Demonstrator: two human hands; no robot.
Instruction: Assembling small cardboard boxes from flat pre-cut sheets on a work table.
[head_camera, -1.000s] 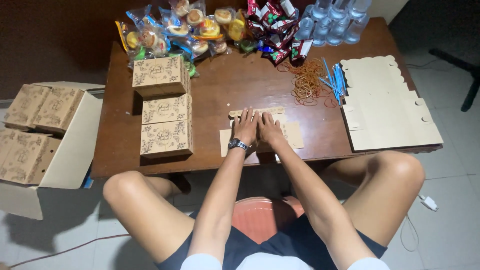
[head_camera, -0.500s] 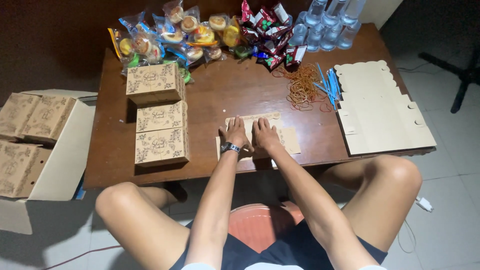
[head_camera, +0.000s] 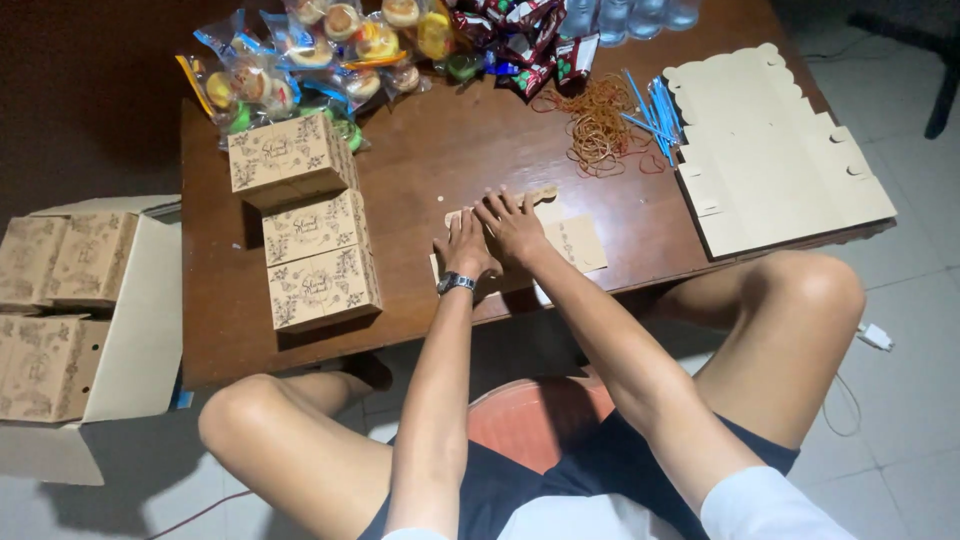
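A flat printed cardboard blank (head_camera: 560, 238) is lying near the front edge of the brown table (head_camera: 420, 180), and both hands are pressing on it. The left hand (head_camera: 464, 245), with a watch on its wrist, and the right hand (head_camera: 512, 226) are lying side by side, touching, palms down and fingers spread, clamped on nothing.

To the left, 3 folded tan boxes (head_camera: 312, 232) with dark floral print are standing in a row running away from the person. Beyond them, wrapped snacks (head_camera: 310, 55) in clear and blue film are lying heaped at the far edge, beside dark red packets (head_camera: 525, 50). A tangle of rubber bands (head_camera: 598, 122) and blue straws (head_camera: 655, 105) are sitting right of centre. A stack of unprinted flat blanks (head_camera: 770, 150) is covering the right end. On the floor at left, an open carton (head_camera: 135, 330) is holding more printed boxes, 4 showing.
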